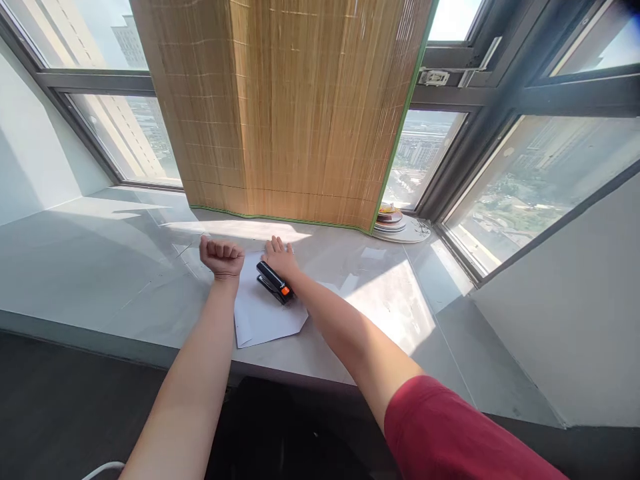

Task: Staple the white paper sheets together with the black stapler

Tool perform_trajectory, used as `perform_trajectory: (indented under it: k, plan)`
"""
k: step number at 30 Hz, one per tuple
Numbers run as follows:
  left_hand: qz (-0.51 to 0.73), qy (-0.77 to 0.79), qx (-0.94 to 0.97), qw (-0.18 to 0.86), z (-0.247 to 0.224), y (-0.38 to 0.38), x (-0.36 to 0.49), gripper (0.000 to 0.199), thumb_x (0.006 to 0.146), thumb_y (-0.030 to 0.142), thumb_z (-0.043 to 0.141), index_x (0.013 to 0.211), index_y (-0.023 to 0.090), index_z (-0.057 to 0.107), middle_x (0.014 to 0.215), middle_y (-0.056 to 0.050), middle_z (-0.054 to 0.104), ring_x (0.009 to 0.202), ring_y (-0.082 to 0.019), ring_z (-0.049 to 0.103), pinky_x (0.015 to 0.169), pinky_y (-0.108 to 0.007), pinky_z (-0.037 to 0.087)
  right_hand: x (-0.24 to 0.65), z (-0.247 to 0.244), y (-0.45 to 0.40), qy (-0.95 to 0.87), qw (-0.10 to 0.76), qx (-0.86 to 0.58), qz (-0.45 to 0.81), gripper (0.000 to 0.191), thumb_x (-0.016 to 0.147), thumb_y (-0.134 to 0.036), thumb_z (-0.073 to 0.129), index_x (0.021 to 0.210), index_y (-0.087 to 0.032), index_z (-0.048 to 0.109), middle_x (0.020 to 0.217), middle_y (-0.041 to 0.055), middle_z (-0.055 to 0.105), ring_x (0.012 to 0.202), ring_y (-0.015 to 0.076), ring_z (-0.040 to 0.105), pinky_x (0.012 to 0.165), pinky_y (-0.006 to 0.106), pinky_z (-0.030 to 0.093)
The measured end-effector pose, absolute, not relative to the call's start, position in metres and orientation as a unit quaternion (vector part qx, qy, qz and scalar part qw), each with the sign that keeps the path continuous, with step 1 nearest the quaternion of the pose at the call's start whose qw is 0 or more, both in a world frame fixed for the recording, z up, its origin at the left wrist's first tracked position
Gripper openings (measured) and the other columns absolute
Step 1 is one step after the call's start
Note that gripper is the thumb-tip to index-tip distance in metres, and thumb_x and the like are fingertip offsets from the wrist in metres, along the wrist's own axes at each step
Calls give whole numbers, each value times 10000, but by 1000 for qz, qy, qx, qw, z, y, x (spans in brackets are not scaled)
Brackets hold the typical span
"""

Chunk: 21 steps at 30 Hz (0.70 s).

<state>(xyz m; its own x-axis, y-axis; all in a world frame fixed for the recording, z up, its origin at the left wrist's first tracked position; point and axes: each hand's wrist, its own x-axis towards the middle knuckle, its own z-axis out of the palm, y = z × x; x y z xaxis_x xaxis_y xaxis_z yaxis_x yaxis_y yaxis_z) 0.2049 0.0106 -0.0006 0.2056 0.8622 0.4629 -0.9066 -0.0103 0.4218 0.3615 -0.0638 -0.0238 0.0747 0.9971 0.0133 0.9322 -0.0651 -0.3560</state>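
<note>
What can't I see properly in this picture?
In the head view:
Inside the left hand: hidden by its curled fingers.
Paper under the stapler: covered by it.
Part of the plates: behind the bamboo blind.
White cord: cut off by the bottom edge.
Distant buildings: too small and hazy.

We're tagging black stapler (273, 277), orange patch (285, 291); white paper (270, 325); tan, finely striped blind (300, 120), green edging (406, 115); dark-red sleeve (450, 430).
</note>
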Motion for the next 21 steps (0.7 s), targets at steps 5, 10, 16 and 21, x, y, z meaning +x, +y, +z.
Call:
perform_trajectory:
  k: [5, 10, 16, 21]
  plan:
    - [580, -16, 365, 728, -6, 18, 208, 767, 1143, 686, 290, 566, 200, 147, 500, 65, -39, 395, -109, 19, 375, -275, 105, 383, -27, -83, -654, 133, -737, 109, 741, 1142, -454, 212, 1767, -55, 213, 1862, 144, 67, 1747, 279, 50, 1402, 566, 73]
    - [526, 36, 385, 758, -7, 12, 212, 718, 1143, 621, 268, 564, 228, 103, 520, 72, -90, 416, -115, -48, 363, -295, 81, 423, -33, -119, -625, 128, -766, 80, 722, 1145, -442, 264, 1774, -91, 213, 1852, 158, 130, 1740, 286, 118, 1393, 581, 120]
    - [454, 35, 426, 782, -12, 10, 216, 693, 1088, 555, 365, 574, 235, 28, 570, 75, -162, 431, -114, -104, 348, -299, 67, 468, -39, -171, -586, 119, -800, 42, 671, 1151, -423, 288, 1752, -125, 310, 1836, 156, 226, 1721, 297, 208, 1383, 580, 163]
    - [309, 44, 494, 811, -19, 11, 226, 763, 1045, 627, 457, 572, 231, 7, 591, 87, -161, 413, -87, -92, 349, -264, 68, 485, -32, -185, -565, 137, -810, 80, 661, 1139, -426, 340, 1743, -158, 331, 1840, 145, 235, 1726, 295, 188, 1381, 588, 150]
